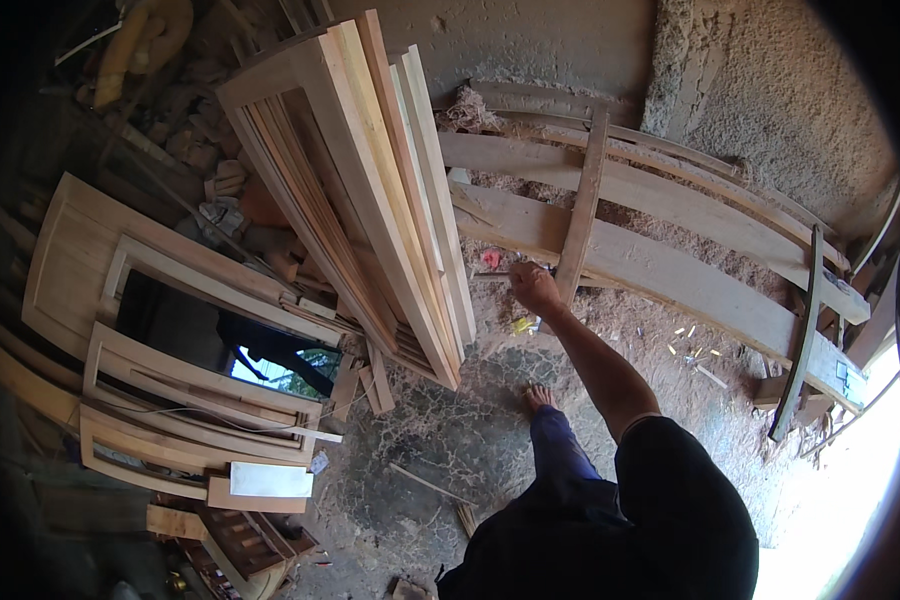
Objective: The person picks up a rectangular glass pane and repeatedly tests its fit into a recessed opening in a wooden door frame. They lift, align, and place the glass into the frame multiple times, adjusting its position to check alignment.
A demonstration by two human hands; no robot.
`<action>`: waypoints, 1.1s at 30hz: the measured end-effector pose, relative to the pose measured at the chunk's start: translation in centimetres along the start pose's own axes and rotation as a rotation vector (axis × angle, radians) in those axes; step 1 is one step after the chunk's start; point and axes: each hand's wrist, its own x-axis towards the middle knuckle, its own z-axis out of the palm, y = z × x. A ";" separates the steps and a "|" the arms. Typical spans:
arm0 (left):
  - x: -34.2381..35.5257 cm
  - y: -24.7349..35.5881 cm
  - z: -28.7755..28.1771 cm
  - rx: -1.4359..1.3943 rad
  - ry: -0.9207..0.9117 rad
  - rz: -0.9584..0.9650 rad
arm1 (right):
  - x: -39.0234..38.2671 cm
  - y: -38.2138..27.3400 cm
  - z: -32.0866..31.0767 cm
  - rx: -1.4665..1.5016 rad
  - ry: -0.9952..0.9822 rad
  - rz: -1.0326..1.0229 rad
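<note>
Left hand out of view, I see my right hand (537,288) curled, can't tell if gripping the thin strip (489,276) beside it, between leaning frames (365,150) and planks (660,262), where a sideways bump could topple the frames.

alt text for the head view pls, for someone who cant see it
A person's right hand, apparently gripping a thin strip, is held out over a dusty workshop floor, between a stack of wooden frames and long pale planks. Other wooden pieces and dark reflective glass sit at left.
</note>
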 end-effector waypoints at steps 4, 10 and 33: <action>-0.8 6.7 3.7 -0.027 0.030 -0.005 | 8.7 2.3 2.7 -0.050 0.021 0.034; -1.9 12.9 7.3 -0.047 0.067 -0.029 | 16.0 3.4 5.2 -0.177 -0.169 0.116; -1.1 18.2 11.2 -0.021 0.040 -0.047 | 12.9 13.6 3.2 0.054 -0.074 0.309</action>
